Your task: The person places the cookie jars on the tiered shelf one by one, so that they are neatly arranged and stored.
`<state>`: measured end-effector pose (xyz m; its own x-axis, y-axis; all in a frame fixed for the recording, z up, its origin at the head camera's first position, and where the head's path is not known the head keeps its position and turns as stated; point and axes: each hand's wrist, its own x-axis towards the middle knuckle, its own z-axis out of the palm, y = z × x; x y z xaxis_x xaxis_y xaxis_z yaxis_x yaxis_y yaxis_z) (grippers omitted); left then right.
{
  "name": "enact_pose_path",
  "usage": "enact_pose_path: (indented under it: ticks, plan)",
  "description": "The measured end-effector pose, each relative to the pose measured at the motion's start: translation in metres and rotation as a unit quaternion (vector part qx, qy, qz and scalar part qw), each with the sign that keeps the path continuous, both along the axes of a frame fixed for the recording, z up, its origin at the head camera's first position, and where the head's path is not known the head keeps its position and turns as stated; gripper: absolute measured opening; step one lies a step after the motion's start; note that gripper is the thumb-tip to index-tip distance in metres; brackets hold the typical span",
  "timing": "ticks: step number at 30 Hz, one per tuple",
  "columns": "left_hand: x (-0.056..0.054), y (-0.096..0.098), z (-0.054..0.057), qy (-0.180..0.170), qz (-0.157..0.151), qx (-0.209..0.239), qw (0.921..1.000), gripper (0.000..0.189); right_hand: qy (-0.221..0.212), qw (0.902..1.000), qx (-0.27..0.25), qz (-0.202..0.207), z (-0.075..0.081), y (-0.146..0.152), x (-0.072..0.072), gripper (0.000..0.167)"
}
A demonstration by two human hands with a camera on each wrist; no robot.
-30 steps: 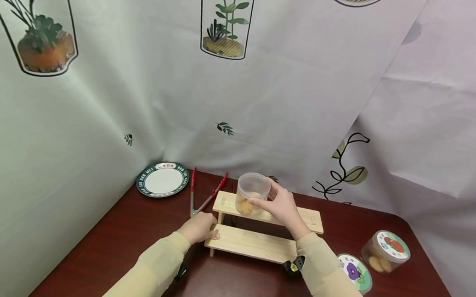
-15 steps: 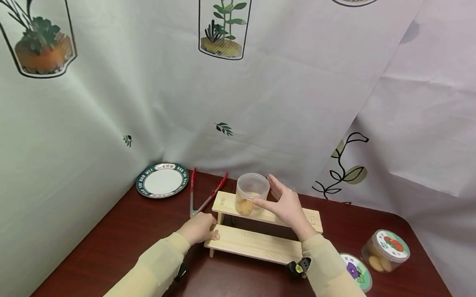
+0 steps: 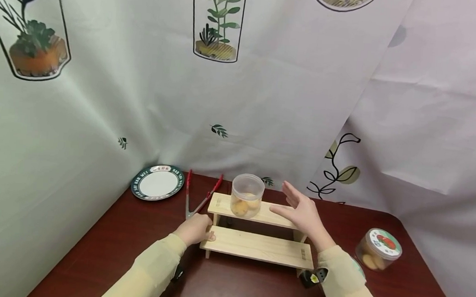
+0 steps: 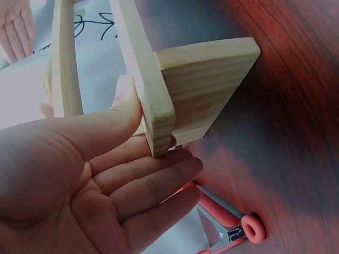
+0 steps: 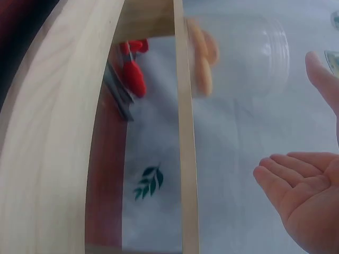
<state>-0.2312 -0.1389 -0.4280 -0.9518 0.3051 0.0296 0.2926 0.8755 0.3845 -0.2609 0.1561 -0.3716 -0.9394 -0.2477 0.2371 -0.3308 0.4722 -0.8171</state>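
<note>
A two-step wooden rack (image 3: 256,247) stands on the table. My left hand (image 3: 194,229) grips the left end of its lower step; in the left wrist view the thumb lies on top of the board (image 4: 151,79) and fingers pass underneath. On the upper step, near its left end, sits a lidless clear plastic jar (image 3: 247,193) with a few yellowish-brown cookies at the bottom. My right hand (image 3: 307,217) is to the right of this jar, apart from it, thumb and fingers spread. The right wrist view shows the right palm (image 5: 318,198) holding nothing.
Red-handled tongs (image 3: 188,193) lie spread left of the rack. A green-rimmed plate (image 3: 138,185) is at the back left. On the right stands a lidded jar (image 3: 375,257) of cookies; a loose lid (image 3: 358,266) is mostly hidden by my right sleeve. Patterned cloth (image 3: 282,101) hangs behind.
My right hand has let go of the clear jar and drawn away to the right; the jar stays on the upper step. My left hand keeps its grip on the rack.
</note>
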Motion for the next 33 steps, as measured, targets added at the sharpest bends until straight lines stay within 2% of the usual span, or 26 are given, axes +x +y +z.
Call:
enact_pose_path:
  ticks: [6,13,23,33]
  plan:
    - [0.000,-0.001,-0.001,-0.015,0.010,-0.007,0.9998,0.032,0.003,0.9998,0.020,-0.006,-0.002,0.018,0.006,0.092]
    - [0.000,0.000,0.000,-0.001,0.000,-0.001,1.0000,0.034,0.006,0.9999,0.007,-0.012,-0.003,0.048,0.012,0.086]
    - [-0.001,-0.001,0.000,-0.003,-0.002,0.003,1.0000,0.034,0.003,0.9985,0.028,-0.046,-0.012,0.090,0.021,0.081]
    - [-0.002,-0.001,0.000,-0.008,-0.001,0.004,1.0000,0.032,-0.021,0.9951,0.055,-0.079,-0.020,0.131,0.034,0.082]
